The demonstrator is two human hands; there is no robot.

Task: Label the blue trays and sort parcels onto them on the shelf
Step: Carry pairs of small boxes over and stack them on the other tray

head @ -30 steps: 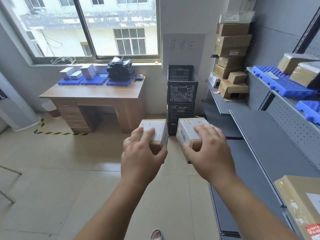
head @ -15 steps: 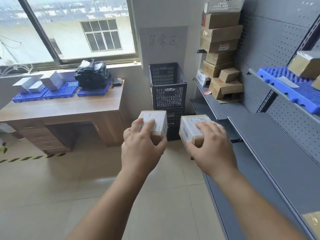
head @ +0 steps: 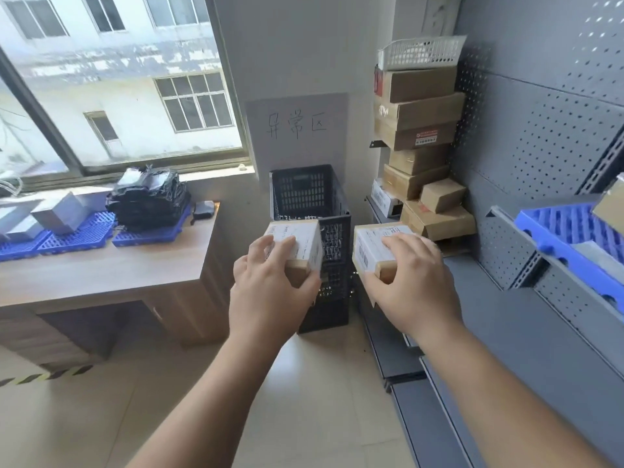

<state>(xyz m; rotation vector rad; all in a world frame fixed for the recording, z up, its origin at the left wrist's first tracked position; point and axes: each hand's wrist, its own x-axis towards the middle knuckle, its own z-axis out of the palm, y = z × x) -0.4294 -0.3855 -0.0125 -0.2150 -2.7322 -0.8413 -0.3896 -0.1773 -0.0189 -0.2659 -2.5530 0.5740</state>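
My left hand grips a small cardboard parcel with a white label on top. My right hand grips a second labelled parcel beside it. Both are held at chest height in front of me, a short gap apart. To the right, a blue tray lies on the grey shelf with a brown parcel on it at the frame edge. More blue trays sit on the wooden desk at left, carrying white boxes and a black bag bundle.
Black stacked crates stand against the wall straight ahead, under a handwritten paper sign. A pile of cardboard boxes topped by a white basket fills the far shelf end. Lower grey shelves run along the right. Yellow-black tape marks the floor at left.
The view has swung right and moved closer to the crates and shelf; the desk has slid left. Both hands still hold their parcels the same way.
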